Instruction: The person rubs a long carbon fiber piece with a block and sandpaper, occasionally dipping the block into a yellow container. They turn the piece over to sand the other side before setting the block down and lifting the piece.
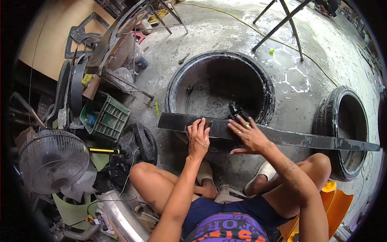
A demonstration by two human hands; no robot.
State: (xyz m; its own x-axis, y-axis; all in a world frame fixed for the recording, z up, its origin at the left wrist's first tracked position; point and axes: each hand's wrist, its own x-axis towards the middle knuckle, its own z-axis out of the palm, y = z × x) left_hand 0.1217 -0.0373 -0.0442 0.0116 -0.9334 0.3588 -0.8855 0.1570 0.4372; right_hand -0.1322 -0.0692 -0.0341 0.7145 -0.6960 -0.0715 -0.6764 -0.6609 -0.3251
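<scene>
Left hand point(198, 138) grips a dark block point(207, 123); right hand point(251, 138) splays over the strip point(290, 138), probably light, stiff; hold its edges.

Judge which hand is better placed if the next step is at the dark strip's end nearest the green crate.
Probably the left hand: it touches the dark strip nearer that end, while the spread right hand lies farther along.

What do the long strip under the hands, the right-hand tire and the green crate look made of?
Long strip: likely carbon-fibre composite, dark, slightly glossy; fine woven pattern shows.
Right-hand tire: rubber by its look, worn black; grooved tread.
Green crate: probably moulded plastic, dull; slotted, grid-like side.
</scene>
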